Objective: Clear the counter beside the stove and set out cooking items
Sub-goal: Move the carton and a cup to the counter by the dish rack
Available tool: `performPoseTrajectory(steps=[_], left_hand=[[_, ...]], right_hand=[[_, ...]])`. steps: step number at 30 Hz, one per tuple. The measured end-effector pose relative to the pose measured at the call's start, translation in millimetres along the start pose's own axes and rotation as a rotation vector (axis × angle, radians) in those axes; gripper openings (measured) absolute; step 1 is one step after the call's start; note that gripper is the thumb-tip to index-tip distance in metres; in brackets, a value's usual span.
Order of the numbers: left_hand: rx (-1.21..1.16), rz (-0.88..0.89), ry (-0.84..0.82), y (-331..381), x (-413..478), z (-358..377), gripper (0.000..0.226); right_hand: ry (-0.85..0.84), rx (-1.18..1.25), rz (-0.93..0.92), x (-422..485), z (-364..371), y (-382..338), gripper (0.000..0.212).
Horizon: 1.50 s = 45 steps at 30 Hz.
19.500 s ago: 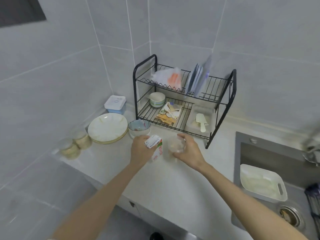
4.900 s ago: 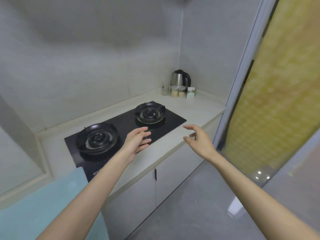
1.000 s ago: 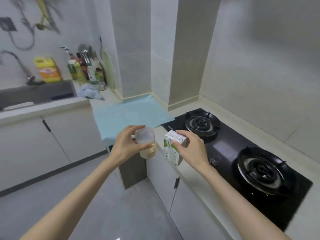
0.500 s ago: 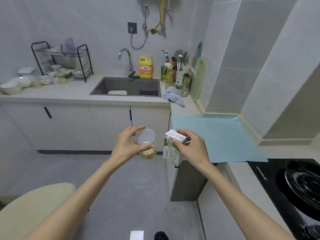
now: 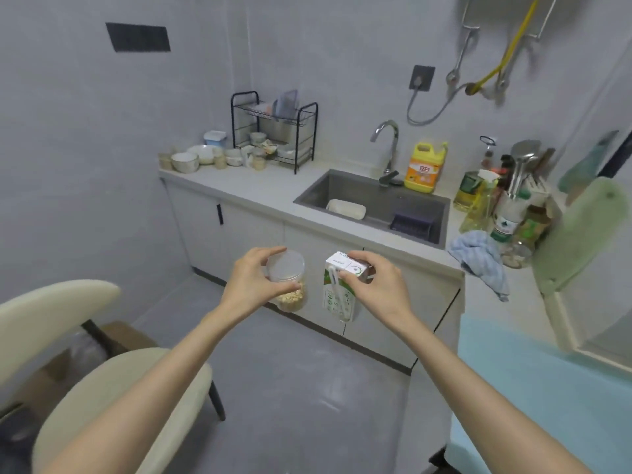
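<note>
The left hand [image 5: 254, 285] grips a clear plastic jar [image 5: 287, 282] by its lidded top, thumb and fingers curled round the rim, and the jar hangs upright below them with a layer of pale bits in its bottom. The right hand [image 5: 379, 289] pinches a small white and green carton [image 5: 338, 292] by its top end, thumb on the near side and fingers over the far edge; a straw in its wrapper lies down the carton's front. Both things are held in the air over the grey floor [image 5: 290, 388], side by side with a narrow gap between them, in front of the cabinet doors [image 5: 253, 234] under the far counter [image 5: 260, 189]. Neither touches any surface. On that counter a black wire dish rack [image 5: 273, 128] stands at the back left, with bowls [image 5: 185, 161] and small jars crowded just beside it. To the right the sink [image 5: 359, 189] is set into the counter and holds a white tray [image 5: 346, 209]; the faucet [image 5: 388, 145] rises behind it, and a yellow bottle [image 5: 423, 167] stands just beside the faucet. Further right a cluster of bottles [image 5: 509, 206] fills the corner, a blue cloth [image 5: 478, 256] hangs over the counter edge, and a pale green cutting board [image 5: 581, 234] leans tilted against the wall. A light blue mat [image 5: 533, 388] covers the near counter on the right. A cream chair [image 5: 113, 398] stands on the floor at lower left.
</note>
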<state>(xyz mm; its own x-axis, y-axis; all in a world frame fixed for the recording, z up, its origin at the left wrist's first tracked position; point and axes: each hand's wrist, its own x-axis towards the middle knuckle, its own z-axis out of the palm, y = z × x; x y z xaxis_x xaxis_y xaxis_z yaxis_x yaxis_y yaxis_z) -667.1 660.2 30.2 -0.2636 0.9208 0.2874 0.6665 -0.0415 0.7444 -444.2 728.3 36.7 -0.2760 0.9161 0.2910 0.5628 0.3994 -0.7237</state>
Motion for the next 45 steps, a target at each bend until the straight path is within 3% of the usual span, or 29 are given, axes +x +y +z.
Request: performPoseTrajectory(steps=[14,28,45], left_hand=[[0.081,-0.181,0.181,-126,153,-69,0.076],[0.076,-0.190,0.163,-245,360,-135,0.076],[0.140,-0.349,0.168,-388,597,-135,0.078]], right_hand=[[-0.186,0.056,-0.139,204,157,-28,0.037],[-0.198,-0.003,-0.081,410,279,-65,0.041],[-0.363,-0.005,-0.084,664,426,-48,0.048]])
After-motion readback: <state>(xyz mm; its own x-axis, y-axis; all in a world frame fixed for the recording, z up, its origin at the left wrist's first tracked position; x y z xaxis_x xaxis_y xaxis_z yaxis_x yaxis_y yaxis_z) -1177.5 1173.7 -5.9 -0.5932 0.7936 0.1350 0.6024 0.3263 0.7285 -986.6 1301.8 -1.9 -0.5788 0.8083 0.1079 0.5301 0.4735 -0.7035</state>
